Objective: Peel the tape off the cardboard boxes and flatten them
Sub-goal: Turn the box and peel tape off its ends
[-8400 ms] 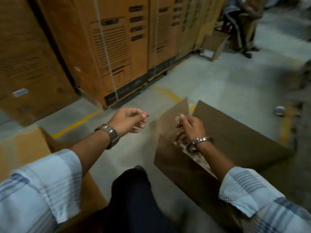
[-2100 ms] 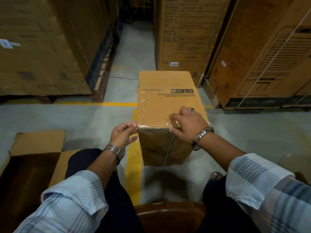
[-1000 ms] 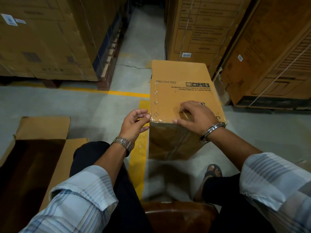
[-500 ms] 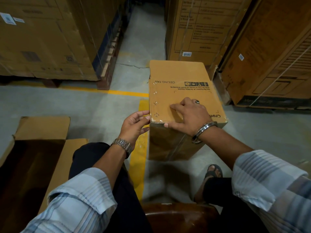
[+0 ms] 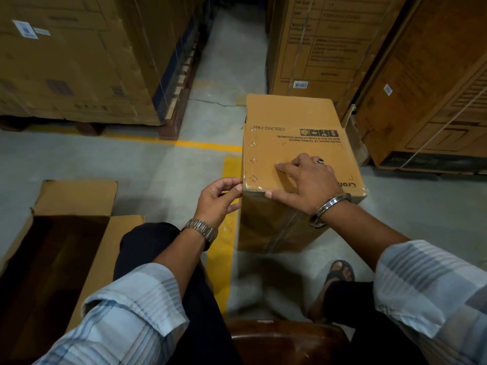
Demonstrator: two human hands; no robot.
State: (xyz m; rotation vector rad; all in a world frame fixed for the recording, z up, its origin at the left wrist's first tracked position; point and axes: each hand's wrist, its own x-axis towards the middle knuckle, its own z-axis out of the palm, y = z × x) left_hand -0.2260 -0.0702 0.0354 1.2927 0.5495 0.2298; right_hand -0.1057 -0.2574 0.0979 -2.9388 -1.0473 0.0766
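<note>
Tall stacked cartons (image 5: pixel 73 61) on a pallet to the left, more cartons (image 5: pixel 434 88) to the right, with an aisle of grey floor (image 5: pixel 163 164) and a painted yellow line (image 5: pixel 208 144) between them; the setting is the same as half a second ago. An opened brown carton (image 5: pixel 76 198) lies on the floor at the person's left. The ceiling fan box (image 5: pixel 297 151) stands upright on the floor straight ahead, just in front of the knees. Its printed top faces up and it is still closed, and it has not moved since the last frame. A brown chair seat (image 5: pixel 284 338) is at the bottom edge of the view. The right hand (image 5: pixel 308 180) rests flat on the box top near the front edge, palm down and holding nothing. Its forefinger now reaches further left across the lid than half a second ago, and its thumb lies along the near rim; a second ago these fingers were bunched and picking at that edge. The left hand (image 5: pixel 218 198) stays at the near left corner of the box with curled fingers. Thumb and forefinger tips are against the corner, where clear tape (image 5: pixel 251 183) wraps over the edge. Cannot tell whether they have hold of the tape or only touch the cardboard. No tape is lifted yet. There is a metal watch (image 5: pixel 201 229) on the left wrist and a steel bangle (image 5: pixel 329 209) on the right. A dark-stoned ring (image 5: pixel 320 161) is on a right finger.
</note>
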